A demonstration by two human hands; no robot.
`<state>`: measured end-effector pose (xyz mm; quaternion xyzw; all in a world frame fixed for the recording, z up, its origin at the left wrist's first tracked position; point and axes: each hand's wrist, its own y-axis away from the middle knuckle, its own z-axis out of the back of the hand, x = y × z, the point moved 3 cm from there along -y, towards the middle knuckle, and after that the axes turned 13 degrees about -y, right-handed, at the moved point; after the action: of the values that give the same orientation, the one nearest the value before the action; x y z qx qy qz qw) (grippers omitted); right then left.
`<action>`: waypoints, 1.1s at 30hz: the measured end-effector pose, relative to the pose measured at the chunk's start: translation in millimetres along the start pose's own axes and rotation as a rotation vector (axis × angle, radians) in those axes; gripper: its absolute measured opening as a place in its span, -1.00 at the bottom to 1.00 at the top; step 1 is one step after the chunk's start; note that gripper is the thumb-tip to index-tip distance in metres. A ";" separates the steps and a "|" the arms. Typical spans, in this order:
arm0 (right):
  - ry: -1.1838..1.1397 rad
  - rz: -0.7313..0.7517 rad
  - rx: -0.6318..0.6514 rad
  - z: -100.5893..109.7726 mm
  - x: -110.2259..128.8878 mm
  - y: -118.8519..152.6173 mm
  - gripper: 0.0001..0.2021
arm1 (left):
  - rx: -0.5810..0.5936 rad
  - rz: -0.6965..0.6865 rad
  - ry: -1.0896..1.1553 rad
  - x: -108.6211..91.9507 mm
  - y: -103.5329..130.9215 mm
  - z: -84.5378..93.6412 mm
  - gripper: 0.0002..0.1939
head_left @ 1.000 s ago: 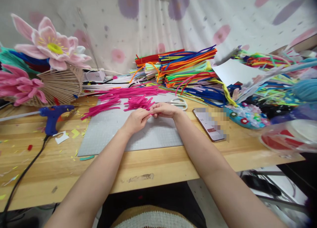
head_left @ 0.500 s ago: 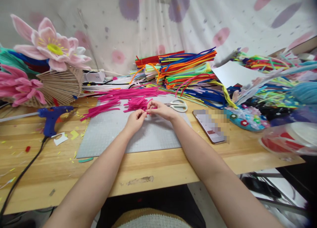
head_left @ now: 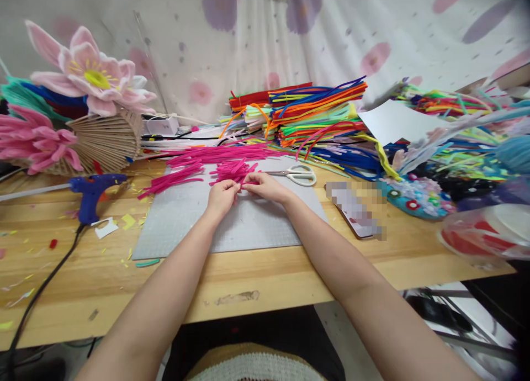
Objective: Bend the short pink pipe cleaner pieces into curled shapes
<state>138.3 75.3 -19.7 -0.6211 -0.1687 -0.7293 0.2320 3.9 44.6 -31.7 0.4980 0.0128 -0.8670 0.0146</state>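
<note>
Over the grey cutting mat point(head_left: 174, 232), my left hand point(head_left: 223, 197) and my right hand point(head_left: 264, 186) meet fingertip to fingertip, both closed in a pinch. Between them is a short magenta pipe cleaner point(head_left: 242, 186), mostly covered by the fingers. Just beyond the hands lies a pile of short magenta pipe cleaner pieces point(head_left: 229, 169). Another bunch of magenta pipe cleaners point(head_left: 176, 180) rests to the left, and longer magenta stems point(head_left: 223, 152) stretch along the mat's back edge. White-handled scissors point(head_left: 301, 175) lie right of my right hand, their blades pointing toward it.
A blue glue gun point(head_left: 91, 196) with its cord stands left of the mat, among yellow scraps. Right of the mat is a phone point(head_left: 350, 212), then a lidded plastic tub point(head_left: 484, 234). Bundles of coloured pipe cleaners point(head_left: 314, 113) fill the back. Pink fuzzy flowers point(head_left: 97, 80) rise at left.
The fingertips have drawn closer together and shifted slightly left over the mat, leaving less of the magenta piece showing. The whole view has shifted a little.
</note>
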 end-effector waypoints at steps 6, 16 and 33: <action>-0.023 -0.042 -0.005 1.4 1.6 2.1 -0.76 | -0.022 -0.084 -0.073 -0.4 -0.7 3.6 -0.75; 0.089 0.005 -0.080 -4.9 -1.2 -1.4 -0.82 | -0.213 -0.199 -0.521 -11.2 5.6 8.6 -0.87; 0.249 0.117 -0.164 -8.2 0.1 -2.8 -0.88 | -0.265 -0.129 -0.567 -8.9 1.2 11.1 -0.84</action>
<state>129.9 73.3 -21.0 -0.5514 -0.0420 -0.7973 0.2419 -1.1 43.1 -18.4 0.2284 0.1529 -0.9611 0.0273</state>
